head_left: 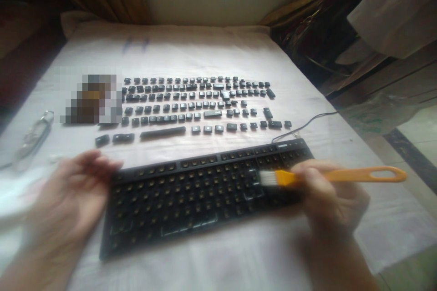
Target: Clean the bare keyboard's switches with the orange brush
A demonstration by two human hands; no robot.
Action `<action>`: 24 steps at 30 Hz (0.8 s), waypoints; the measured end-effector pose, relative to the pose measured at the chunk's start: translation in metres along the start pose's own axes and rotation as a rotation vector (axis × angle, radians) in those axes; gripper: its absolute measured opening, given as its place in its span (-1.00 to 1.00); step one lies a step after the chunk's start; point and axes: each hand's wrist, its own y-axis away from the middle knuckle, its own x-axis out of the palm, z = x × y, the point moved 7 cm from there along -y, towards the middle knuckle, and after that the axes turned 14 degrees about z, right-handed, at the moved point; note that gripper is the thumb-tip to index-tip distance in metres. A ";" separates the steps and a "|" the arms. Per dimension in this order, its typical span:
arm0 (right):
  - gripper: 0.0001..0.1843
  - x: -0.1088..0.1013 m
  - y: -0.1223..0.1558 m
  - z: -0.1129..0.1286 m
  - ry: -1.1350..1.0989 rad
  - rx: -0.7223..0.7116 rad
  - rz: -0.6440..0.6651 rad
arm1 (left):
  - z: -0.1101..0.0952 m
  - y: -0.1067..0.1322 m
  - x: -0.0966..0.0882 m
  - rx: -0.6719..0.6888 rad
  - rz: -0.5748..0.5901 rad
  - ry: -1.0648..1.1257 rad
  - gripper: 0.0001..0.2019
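A black keyboard (191,200) with its keycaps taken off lies on a white cloth (205,50). My left hand (68,195) rests on the keyboard's left end, fingers curled over its top corner. My right hand (327,195) is closed on an orange-handled brush (341,175); its white bristles touch the keyboard's right part. Several loose black keycaps (198,102) lie in rows on the cloth beyond the keyboard, with the long space bar (163,133) nearest.
A black cable (307,123) runs from the keyboard's far right corner off the cloth. A metal tool (34,136) lies at the left edge. A blurred-out patch sits left of the keycaps. Dark clutter and folded fabric stand at the right.
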 end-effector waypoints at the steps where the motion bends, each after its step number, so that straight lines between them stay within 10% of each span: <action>1: -0.79 0.000 -0.001 -0.001 0.024 -0.002 0.008 | 0.000 0.000 0.000 -0.005 -0.006 0.001 -0.90; 12: -0.76 0.022 -0.008 -0.001 0.141 0.025 0.228 | -0.001 0.002 0.004 -0.026 -0.040 0.012 -0.92; 24: -0.73 0.018 -0.005 -0.002 0.105 0.207 0.135 | -0.003 0.004 0.005 -0.033 -0.046 0.011 -0.91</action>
